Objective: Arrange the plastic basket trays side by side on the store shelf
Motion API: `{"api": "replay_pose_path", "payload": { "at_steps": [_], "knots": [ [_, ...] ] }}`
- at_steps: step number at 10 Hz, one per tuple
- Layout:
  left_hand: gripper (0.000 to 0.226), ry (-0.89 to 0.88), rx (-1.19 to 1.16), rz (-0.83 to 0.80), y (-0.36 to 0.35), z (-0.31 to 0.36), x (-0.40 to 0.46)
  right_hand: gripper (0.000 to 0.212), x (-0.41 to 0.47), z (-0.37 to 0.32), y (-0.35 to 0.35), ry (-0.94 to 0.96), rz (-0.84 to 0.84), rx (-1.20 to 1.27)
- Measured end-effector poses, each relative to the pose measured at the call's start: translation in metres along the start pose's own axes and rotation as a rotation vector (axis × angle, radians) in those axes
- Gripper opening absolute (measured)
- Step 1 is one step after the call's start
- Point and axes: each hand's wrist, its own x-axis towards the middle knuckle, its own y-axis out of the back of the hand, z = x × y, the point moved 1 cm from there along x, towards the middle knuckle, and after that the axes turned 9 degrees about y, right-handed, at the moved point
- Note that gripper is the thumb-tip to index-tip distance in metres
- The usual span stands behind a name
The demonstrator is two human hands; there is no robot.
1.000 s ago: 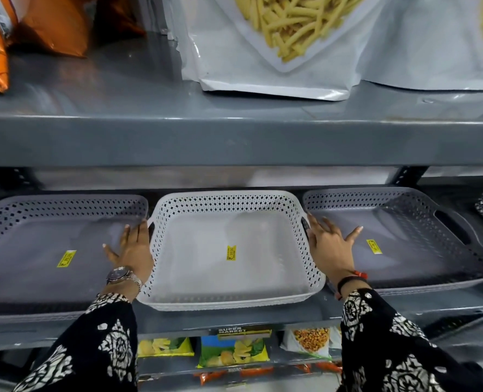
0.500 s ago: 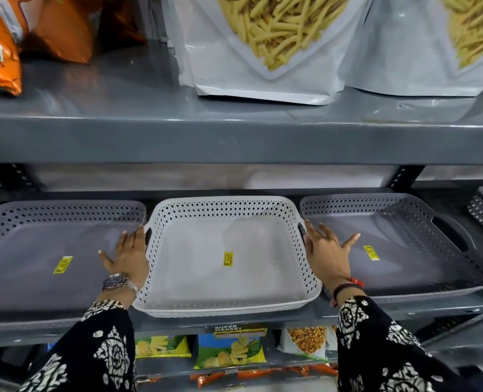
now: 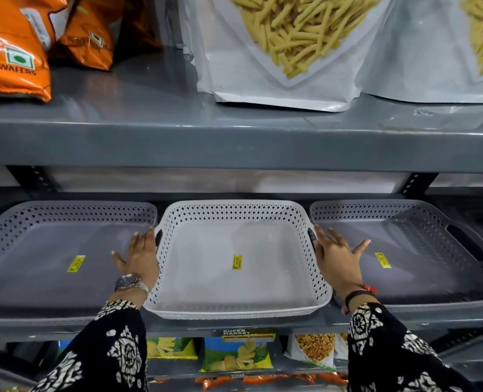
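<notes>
Supermarket aisle, grey metal shelf, snack bags, yellow price sticker, "Super Market" shelf tag

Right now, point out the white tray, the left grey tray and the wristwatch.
white tray (image 3: pixel 206 278), head view, bare floor.
left grey tray (image 3: pixel 36 250), head view, bare floor.
wristwatch (image 3: pixel 127 280), head view, dial.

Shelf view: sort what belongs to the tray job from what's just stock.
Job: white tray, left grey tray, right grey tray, left hand, right hand.

Stock: orange wafer bags, white snack pouches, packets below.
</notes>
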Motion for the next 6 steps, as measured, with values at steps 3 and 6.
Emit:
{"api": "replay_pose_path", "payload": {
  "at_steps": [3, 6],
  "knots": [
    [0.067, -0.001, 0.040, -0.023, -0.001, 0.000, 0.000, 0.045, 0.000, 0.000, 0.001, 0.000, -0.022, -0.020],
    [0.055, -0.083, 0.044, 0.084, 0.016, 0.005, -0.001, 0.052, 0.003, -0.006, 0.009, 0.019, 0.019, -0.102]
  ]
}}
